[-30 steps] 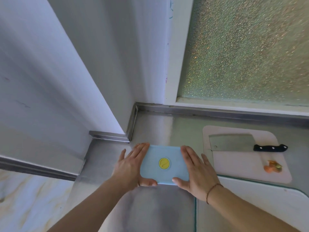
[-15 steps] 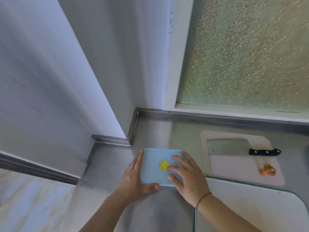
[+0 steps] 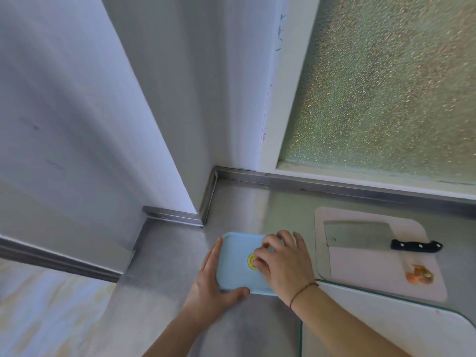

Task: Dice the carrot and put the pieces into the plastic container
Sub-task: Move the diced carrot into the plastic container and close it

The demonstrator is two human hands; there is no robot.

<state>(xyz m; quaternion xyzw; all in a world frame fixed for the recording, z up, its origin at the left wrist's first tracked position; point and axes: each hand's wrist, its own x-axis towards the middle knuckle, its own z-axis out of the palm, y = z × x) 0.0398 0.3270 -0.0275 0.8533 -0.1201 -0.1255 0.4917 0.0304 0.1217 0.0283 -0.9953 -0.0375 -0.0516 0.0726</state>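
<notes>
A light blue plastic container [image 3: 235,253] with its lid on sits on the steel counter. My left hand [image 3: 207,287] holds its left side, fingers along the edge and thumb hooked over the near rim. My right hand [image 3: 286,265] lies on the lid with bent fingers, thumb and forefinger pinching at the yellow plug [image 3: 250,261] in the lid's middle. A few orange carrot scraps [image 3: 419,277] lie on the pale cutting board [image 3: 373,276] to the right. Whatever is inside the container is hidden by the lid.
A cleaver [image 3: 358,235] with a black handle [image 3: 416,246] rests flat on the cutting board. A white glass-edged panel [image 3: 386,328] lies at the near right. A wall corner [image 3: 201,202] stands behind the container, and a frosted window [image 3: 386,99] runs along the back.
My right hand slid from the container's right side onto the lid and curled its fingers at the yellow plug. My left hand kept its hold.
</notes>
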